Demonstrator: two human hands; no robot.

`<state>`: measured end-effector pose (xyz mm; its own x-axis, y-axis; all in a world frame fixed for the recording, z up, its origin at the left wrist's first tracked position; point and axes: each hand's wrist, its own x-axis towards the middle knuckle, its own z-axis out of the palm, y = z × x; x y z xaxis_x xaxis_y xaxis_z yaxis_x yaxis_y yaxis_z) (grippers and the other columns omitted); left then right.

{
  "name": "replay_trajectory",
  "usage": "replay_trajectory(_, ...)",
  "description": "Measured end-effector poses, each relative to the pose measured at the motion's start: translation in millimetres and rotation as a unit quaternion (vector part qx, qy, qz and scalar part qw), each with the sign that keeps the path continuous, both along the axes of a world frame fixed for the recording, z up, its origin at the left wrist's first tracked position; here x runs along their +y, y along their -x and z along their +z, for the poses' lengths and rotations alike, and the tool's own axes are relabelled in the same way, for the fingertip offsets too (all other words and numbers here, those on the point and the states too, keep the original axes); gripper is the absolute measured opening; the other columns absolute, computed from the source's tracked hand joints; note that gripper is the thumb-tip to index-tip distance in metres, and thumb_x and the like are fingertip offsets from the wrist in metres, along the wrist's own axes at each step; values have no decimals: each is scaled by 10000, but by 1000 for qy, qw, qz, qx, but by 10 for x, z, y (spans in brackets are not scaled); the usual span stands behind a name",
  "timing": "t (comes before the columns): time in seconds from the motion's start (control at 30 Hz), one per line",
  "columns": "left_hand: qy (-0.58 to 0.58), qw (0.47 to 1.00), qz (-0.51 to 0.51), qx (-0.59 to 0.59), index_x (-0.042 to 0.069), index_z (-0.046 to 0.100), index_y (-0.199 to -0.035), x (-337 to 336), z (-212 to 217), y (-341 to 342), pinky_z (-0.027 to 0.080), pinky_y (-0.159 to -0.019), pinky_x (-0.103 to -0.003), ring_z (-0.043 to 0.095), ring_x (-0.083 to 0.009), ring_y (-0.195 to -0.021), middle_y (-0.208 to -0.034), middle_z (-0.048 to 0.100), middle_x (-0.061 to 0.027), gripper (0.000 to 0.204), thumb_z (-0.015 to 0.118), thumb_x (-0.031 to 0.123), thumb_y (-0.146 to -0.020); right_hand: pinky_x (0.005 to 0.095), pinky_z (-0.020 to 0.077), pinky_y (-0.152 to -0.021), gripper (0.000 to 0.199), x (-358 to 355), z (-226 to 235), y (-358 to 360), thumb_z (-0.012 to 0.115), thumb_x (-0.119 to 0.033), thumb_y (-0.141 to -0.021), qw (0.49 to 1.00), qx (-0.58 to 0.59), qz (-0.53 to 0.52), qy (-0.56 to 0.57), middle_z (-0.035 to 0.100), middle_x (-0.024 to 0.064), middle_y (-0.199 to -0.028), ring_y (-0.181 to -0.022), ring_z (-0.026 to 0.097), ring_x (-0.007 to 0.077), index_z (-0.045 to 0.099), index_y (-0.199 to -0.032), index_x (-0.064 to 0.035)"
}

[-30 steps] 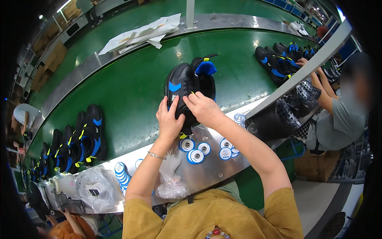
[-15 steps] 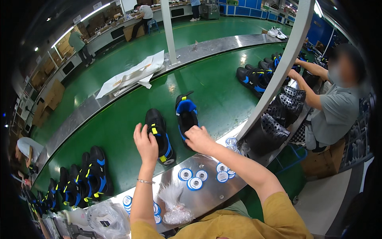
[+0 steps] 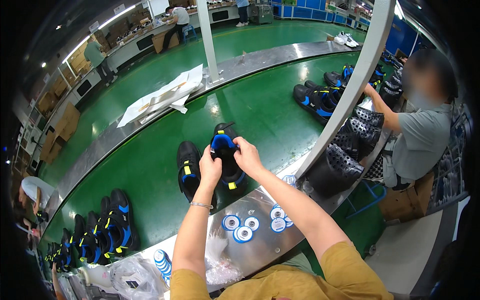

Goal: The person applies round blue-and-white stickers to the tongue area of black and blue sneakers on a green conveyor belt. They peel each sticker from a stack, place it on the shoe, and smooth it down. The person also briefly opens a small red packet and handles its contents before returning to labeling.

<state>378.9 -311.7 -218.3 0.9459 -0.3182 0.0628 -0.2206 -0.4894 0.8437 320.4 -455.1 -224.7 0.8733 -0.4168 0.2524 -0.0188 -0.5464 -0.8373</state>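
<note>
A black sneaker (image 3: 231, 172) with blue lining and yellow-green tabs sits on the green belt in front of me. Both hands grip its opening: my left hand (image 3: 210, 169) pinches the left edge by the blue tongue, and my right hand (image 3: 248, 156) pinches the right edge. Fingers are closed on each side, with the fingertips partly hidden inside the shoe. Beside it on the left lies a matching sneaker (image 3: 188, 162), toe pointing away, partly covered by my left hand and wrist.
Round blue-and-white labels (image 3: 243, 234) and a bundle of clear plastic strands (image 3: 218, 262) lie on the metal ledge (image 3: 265, 245). Sneakers (image 3: 120, 220) line the belt at left, more (image 3: 315, 102) at right. A white post (image 3: 345, 105) rises before a co-worker (image 3: 420, 130).
My left hand has left the left sneaker and taken hold of the right one. My right hand has moved up along its opening. The left sneaker has shifted slightly left.
</note>
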Motion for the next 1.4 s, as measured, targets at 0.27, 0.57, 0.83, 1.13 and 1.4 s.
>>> replay_trajectory(0.27,17,999,39,-26,11,512,-1318,44,-3,87,517,-801,-387,671,-317,-884,-1001,662,-235,546,518,-13,-773,389,480,-843,151,77,-92,6,544,49,-702,976,-127,82,157,630,145,-986,-1031,569,331,578,-834,-17)
replay_trajectory(0.57,-2,995,-9,-101,32,472,-1317,-128,149,413,485,-895,-474,588,-411,-1051,-1187,590,-241,518,536,-14,-806,487,512,-742,231,96,614,82,638,-82,-748,982,85,83,144,582,166,-974,-874,633,377,578,-971,-73)
replay_trajectory(0.83,2,979,-40,-201,38,592,-1028,100,139,387,519,-793,-468,612,-401,-944,-1118,571,-187,266,511,-71,-799,444,515,-710,159,34,407,86,562,16,-761,964,-1,151,217,589,117,-897,-850,630,330,658,-838,-85)
replay_trajectory(1.13,-83,975,-34,-204,-30,603,-890,81,103,447,521,-797,-470,608,-434,-922,-1117,578,-250,123,537,-34,-786,427,510,-768,224,36,447,91,551,34,-767,965,41,167,197,599,108,-956,-898,627,313,678,-911,-82)
replay_trajectory(1.4,22,980,-12,-197,-7,600,-1040,116,166,463,502,-866,-448,587,-410,-1032,-1147,583,-216,299,486,-83,-775,418,510,-756,229,97,478,82,548,51,-764,950,32,188,249,583,107,-943,-883,625,300,680,-914,-60)
